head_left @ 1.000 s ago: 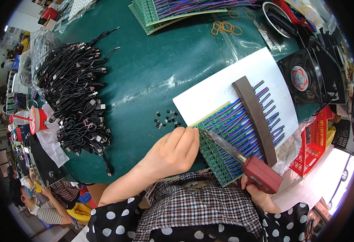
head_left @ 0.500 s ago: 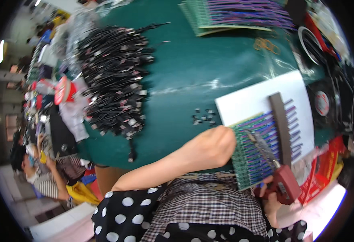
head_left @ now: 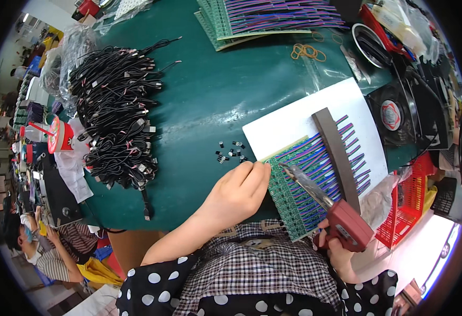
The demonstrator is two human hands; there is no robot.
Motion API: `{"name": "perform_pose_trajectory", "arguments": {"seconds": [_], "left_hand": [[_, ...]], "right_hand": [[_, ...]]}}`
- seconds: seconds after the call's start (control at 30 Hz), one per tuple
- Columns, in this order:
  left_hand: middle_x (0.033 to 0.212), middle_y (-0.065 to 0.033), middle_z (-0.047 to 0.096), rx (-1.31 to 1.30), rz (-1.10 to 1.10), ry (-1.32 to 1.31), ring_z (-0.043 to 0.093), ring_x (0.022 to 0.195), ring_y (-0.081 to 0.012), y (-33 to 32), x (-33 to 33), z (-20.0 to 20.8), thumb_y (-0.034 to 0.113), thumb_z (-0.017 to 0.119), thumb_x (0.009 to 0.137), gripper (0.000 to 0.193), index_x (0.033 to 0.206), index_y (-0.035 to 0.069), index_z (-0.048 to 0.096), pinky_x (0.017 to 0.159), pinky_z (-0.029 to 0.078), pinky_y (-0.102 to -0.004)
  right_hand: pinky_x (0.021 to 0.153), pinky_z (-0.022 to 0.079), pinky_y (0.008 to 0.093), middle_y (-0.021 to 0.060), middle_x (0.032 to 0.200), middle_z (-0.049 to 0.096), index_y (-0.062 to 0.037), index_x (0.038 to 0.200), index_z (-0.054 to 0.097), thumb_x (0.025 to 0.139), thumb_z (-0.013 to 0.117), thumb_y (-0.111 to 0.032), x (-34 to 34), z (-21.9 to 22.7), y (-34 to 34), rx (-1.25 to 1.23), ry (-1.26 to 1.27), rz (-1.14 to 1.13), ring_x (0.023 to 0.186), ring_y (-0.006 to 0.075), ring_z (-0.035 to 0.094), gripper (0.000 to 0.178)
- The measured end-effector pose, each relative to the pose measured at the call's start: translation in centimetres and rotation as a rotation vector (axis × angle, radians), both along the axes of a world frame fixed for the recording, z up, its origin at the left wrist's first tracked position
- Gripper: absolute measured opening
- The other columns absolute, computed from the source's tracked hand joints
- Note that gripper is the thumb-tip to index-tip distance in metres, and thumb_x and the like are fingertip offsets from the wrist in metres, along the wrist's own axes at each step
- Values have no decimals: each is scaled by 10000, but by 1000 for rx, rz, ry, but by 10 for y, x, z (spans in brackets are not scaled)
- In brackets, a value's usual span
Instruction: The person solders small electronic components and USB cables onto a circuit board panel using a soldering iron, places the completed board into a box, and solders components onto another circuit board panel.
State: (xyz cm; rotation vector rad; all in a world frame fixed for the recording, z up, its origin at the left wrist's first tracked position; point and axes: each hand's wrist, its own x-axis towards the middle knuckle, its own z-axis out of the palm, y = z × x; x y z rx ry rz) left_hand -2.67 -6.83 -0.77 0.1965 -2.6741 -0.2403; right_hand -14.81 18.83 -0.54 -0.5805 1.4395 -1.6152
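My left hand (head_left: 240, 190) is closed in a pinch at the upper left corner of a green circuit board (head_left: 289, 215); what lies between its fingertips is hidden. In my right hand (head_left: 340, 257) is a dark red soldering gun (head_left: 349, 225), its metal tip pointing at the board close to my left fingertips. Rows of purple and blue wires run across the board. A dark brown bar (head_left: 338, 152) lies over these wires, and a white sheet (head_left: 289, 119) is beneath. Several small black parts with metal legs (head_left: 232, 152) lie loose beyond my left hand.
A large heap of black cables (head_left: 116, 116) covers the left of the green table (head_left: 204, 113). More wired boards (head_left: 225, 26) are stacked at the back, near rubber bands (head_left: 307, 51). A black fan (head_left: 394, 115) stands right, above a red basket (head_left: 407, 203). Another person (head_left: 52, 247) sits far left.
The view has shifted, so table things appear further left. My left hand has turned from a fist-like pose to a visible pinch at the board's corner. The soldering gun stays over the board.
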Motion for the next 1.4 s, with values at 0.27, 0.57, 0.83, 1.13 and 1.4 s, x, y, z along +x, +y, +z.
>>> {"name": "perform_pose_trajectory", "arguments": {"seconds": [0.27,0.57,0.83,1.13,1.4], "left_hand": [[922,-115,592,1,-18,6,599,792,-221,1,-2,-2,5,620,630,338,959,-67,638,644,529,-291],[920,-120,589,-8,-21,3,598,789,-222,-2,-2,-1,8,624,633,327,949,-75,633,641,527,-289],[913,-128,598,-24,-62,-39,601,806,-247,-1,-7,2,23,640,677,331,992,-76,626,664,518,-311],[980,-147,584,-31,44,-24,583,854,-297,11,-6,4,-2,640,695,279,972,-39,637,698,497,-379],[818,-89,493,192,1023,447,473,748,-203,-8,131,10,26,570,875,61,875,-15,525,704,409,-301]], "right_hand": [[656,463,242,148,1138,580,24,1227,486,784,518,102,-1,3,-6,30,-23,14,727,119,537,451],[663,463,253,122,1136,581,20,1213,498,832,662,-107,1,1,-5,57,-109,-70,730,116,547,433],[455,412,230,167,1020,532,58,1161,412,877,583,-484,-16,4,32,-131,464,-342,552,142,500,636],[529,427,228,111,1093,566,4,1224,460,914,582,-280,-90,19,47,-265,779,-1032,650,87,525,438],[750,472,260,125,1206,585,-14,1279,490,880,598,-214,-176,162,21,107,1154,-364,932,140,603,460]]}}
